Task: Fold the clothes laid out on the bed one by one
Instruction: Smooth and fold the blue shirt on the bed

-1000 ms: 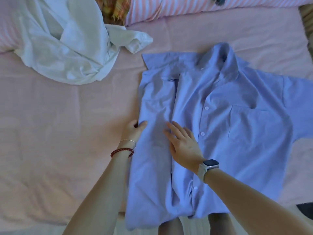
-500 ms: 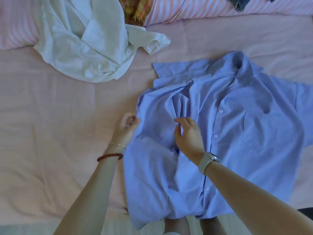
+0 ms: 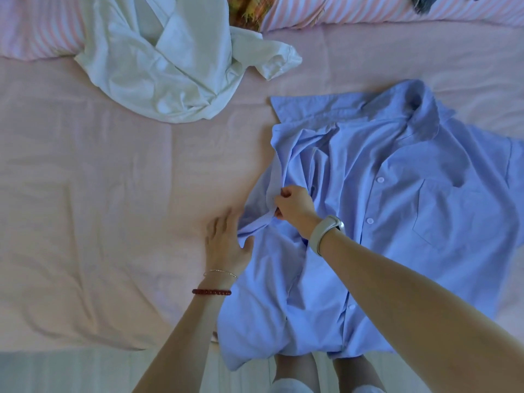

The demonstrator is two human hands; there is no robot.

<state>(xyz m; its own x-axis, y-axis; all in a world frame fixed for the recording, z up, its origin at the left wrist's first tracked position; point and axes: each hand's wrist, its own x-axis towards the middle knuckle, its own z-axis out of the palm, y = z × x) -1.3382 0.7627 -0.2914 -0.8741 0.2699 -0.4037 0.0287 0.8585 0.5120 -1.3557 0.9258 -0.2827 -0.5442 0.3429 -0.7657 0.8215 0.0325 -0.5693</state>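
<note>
Pink bed (image 3: 85, 222) left of right hand (image 3: 295, 207)-pinched blue shirt (image 3: 425, 222) edge

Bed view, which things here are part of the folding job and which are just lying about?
Job:
blue shirt, pinched by right hand
left hand, flat beside it
white shirt, waiting

Lying about:
striped pillows
plaid cloth
</note>
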